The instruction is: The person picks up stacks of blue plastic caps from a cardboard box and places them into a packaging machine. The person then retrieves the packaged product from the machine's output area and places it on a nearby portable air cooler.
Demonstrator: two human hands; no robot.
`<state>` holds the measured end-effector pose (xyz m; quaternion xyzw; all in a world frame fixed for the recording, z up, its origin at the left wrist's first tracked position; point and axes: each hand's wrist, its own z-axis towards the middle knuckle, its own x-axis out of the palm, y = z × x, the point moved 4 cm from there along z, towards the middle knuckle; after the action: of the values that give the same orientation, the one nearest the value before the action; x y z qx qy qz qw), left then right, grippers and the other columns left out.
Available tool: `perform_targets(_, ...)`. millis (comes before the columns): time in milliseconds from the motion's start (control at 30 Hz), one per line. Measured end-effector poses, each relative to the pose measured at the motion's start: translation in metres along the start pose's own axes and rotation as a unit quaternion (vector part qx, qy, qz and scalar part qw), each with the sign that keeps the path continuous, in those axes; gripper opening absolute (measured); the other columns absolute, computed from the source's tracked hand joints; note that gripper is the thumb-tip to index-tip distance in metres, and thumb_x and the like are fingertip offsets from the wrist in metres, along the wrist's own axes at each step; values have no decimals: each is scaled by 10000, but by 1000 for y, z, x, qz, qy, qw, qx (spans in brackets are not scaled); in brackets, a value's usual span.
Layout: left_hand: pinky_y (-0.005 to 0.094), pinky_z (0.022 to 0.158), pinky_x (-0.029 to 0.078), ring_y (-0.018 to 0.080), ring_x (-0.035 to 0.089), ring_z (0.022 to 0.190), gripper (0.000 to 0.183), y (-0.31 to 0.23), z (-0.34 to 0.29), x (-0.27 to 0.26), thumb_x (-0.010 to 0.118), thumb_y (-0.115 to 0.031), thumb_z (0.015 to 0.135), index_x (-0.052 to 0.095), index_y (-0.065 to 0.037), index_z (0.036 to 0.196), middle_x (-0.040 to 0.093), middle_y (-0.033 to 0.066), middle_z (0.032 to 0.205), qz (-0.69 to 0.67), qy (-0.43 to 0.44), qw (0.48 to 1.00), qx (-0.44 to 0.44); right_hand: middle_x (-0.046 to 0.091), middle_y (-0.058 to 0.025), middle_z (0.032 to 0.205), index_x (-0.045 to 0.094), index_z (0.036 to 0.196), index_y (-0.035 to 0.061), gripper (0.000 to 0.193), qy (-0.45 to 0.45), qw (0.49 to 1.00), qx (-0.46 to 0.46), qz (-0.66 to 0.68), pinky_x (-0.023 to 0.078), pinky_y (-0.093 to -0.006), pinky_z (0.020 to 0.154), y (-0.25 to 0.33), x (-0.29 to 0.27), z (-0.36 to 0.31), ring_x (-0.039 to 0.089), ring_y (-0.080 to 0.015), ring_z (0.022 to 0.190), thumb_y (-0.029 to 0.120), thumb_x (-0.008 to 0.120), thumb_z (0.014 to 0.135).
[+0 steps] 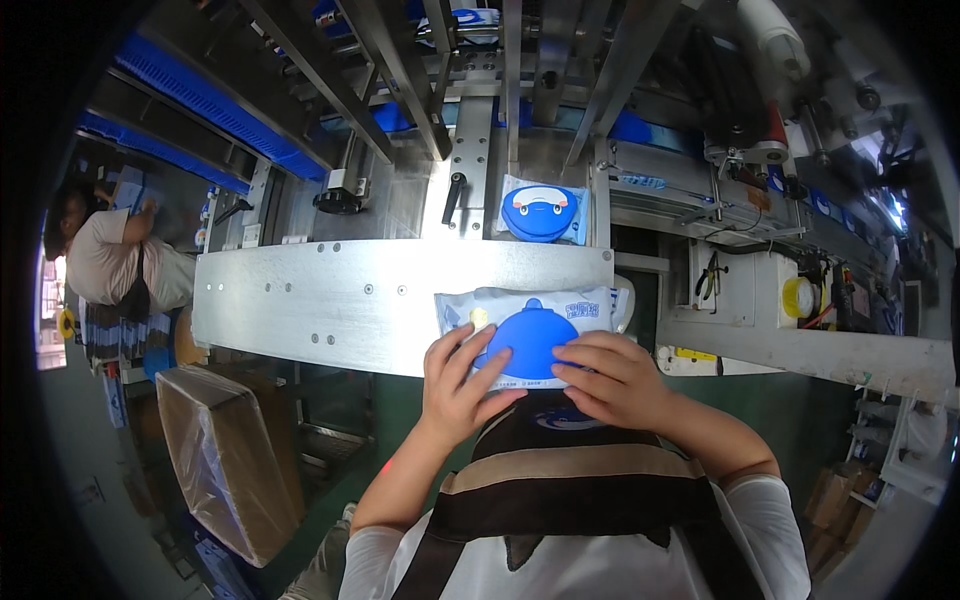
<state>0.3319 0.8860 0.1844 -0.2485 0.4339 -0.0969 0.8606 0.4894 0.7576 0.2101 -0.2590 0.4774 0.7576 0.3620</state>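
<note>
A soft white and pale-blue pack of wet wipes (460,308) with a big blue plastic lid (533,338) is between my hands, at the near edge of the metal ledge. My left hand (462,382) grips its left side, fingers over the lid's left part and thumb at the lower edge. From the other side my right hand (618,380) holds it, fingertips on the lid's right part. Just beyond, a second wipes pack (545,212) with a blue cartoon-face lid lies in a metal channel. At the held pack's right end, the edge of another item peeks out, mostly hidden.
The flat metal ledge (300,300) stretches left. Steel bars and a black lever (454,198) stand beyond. On the right are machine parts and a white box (735,285). A plastic-wrapped carton (225,465) stands lower left; another person (125,245) is at far left.
</note>
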Motion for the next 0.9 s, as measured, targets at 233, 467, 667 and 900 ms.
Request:
perform_targets(233,388,926,381,320,468,1108,906,-18,7,-9,797,-200,655,239,38,1327,508,195,1239,-28,3,994,-104,526,-113,1117,582,1082,55,495,16,995,60,-77,467,-364,798,2,-9,37,496,-276,1001,303,716,674)
perform_targets(467,363,944,385,302,491,1132,815,-16,7,-8,785,-162,667,286,13,1288,484,178,1257,-32,15,987,-156,605,-105,862,632,952,58,353,-11,993,9,-121,488,-325,641,-8,-8,46,564,-253,786,320,679,719)
perform_targets(667,390,923,397,333,473,1103,747,-28,16,-13,767,-126,658,355,40,1258,500,186,1211,-18,60,983,-170,621,-96,789,618,950,74,240,-131,979,141,-67,461,-318,592,-56,-27,66,600,-237,768,230,598,768)
perform_targets(900,420,870,433,371,502,1027,600,-46,31,-20,573,-11,660,410,27,1236,529,232,1081,-5,86,980,-181,561,-117,1086,590,1034,-17,390,44,992,-74,-93,455,-335,887,15,9,26,535,-261,1034,160,652,692)
